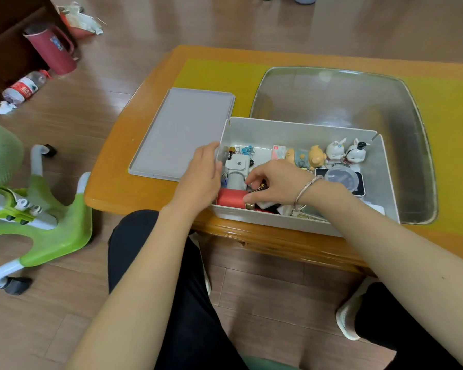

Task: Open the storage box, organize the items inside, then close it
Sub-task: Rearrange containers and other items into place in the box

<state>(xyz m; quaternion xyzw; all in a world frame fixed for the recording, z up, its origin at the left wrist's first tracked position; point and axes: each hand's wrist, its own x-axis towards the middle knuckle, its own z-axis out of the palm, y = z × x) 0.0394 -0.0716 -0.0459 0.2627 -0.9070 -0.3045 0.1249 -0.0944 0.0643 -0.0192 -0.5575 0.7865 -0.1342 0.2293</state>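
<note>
Wooden table (134, 188), open storage box (300, 129), no legible labels

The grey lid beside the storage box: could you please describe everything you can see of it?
The grey lid is a flat rectangular panel, apparently matte plastic, with a low raised rim and rounded corners. It lies off the storage box, flat on the wooden table, directly at the box's left side. Nothing rests on it. The left hand covers its near right corner; contact cannot be told.
</note>
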